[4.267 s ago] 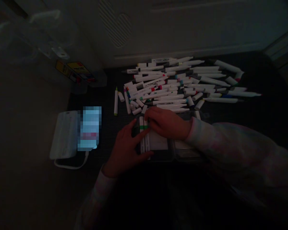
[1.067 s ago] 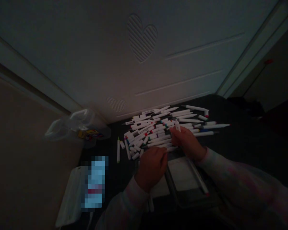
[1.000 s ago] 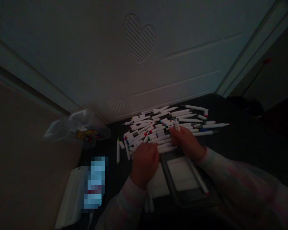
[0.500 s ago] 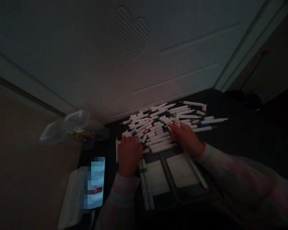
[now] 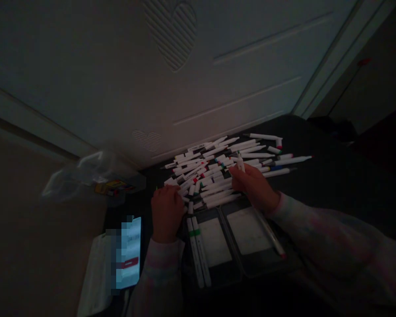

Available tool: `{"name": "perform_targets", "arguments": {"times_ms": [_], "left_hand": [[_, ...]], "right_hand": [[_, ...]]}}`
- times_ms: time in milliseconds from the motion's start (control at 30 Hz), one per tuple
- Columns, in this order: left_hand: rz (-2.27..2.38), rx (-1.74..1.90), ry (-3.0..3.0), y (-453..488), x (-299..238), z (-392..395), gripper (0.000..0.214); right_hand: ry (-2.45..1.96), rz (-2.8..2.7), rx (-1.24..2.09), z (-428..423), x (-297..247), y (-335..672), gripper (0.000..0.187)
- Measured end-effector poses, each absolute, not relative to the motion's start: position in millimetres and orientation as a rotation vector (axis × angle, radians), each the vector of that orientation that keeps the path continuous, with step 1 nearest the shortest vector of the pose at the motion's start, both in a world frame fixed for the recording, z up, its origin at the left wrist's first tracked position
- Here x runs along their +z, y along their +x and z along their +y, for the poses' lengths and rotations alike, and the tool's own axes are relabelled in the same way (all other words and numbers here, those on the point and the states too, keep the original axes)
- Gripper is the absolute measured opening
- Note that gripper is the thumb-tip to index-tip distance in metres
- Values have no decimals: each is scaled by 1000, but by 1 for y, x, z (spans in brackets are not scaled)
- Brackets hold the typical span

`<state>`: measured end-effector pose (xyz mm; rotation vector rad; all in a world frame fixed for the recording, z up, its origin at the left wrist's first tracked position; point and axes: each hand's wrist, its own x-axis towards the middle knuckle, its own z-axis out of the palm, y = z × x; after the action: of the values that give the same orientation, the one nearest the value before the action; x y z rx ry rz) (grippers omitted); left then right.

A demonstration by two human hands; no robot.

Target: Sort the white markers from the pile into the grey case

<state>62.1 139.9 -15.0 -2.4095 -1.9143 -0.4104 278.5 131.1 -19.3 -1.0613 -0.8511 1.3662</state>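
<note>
The room is very dark. A heap of white marker pens (image 5: 224, 167) with coloured bands lies on a dark mat by a white door. My left hand (image 5: 166, 211) rests closed at the heap's left edge, its fingers over some loose pens and caps. My right hand (image 5: 252, 187) is closed on a white marker (image 5: 240, 163) that sticks up from my fingers. In front of my hands lies an open dark two-part case (image 5: 251, 264). Two markers (image 5: 198, 251) lie in its left half and one marker (image 5: 272, 237) in its right half.
A lit phone (image 5: 128, 251) lies on a white box (image 5: 94, 275) at the lower left. A clear plastic container (image 5: 95, 178) with a yellow label stands at the left by the door. The white door (image 5: 191, 88) with heart reliefs rises behind the heap.
My left hand has moved from above the case to the heap's left edge, uncovering the two markers in the left half. My right hand stays on its marker. The view has tilted up.
</note>
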Motion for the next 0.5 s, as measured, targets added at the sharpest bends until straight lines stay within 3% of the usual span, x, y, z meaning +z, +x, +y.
{"name": "perform_targets", "arguments": {"times_ms": [367,500], "left_hand": [[-1913,-140,-2408,78,-21,133,25],[-1920,-107,-2411,78,-19,133,26]], "right_hand": [[-1055,-806,1400,130,-17,276,32],[-873,-669,1616,130,-9,278,28]]}}
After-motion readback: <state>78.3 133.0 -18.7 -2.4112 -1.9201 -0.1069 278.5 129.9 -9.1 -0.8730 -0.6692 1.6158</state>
